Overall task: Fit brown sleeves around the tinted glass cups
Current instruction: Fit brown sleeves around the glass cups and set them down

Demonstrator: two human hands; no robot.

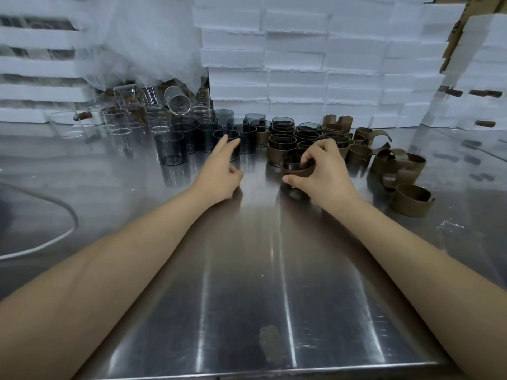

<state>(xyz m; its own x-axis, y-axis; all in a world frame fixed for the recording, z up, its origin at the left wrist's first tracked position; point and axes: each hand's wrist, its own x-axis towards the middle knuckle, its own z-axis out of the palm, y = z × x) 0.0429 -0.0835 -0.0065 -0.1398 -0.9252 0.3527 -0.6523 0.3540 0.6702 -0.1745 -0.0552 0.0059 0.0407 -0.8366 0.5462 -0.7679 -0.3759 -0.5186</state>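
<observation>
Tinted glass cups (170,148) stand bare just beyond our left grip (219,168), whose straight fingers touch one rim and clasp nothing. Our right grip (323,174) curls round a sleeved cup (291,159), fingers on its brown sleeve (297,171) — loose sleeves (411,200) lie to its right. Scale marks on the clear beakers (123,116) are too small to read. We work on a brushed steel surface (260,256) — white foam boxes (296,64) are stacked beyond.

The right hand (326,174) hides much of the sleeved cup (295,170) it grips.
</observation>
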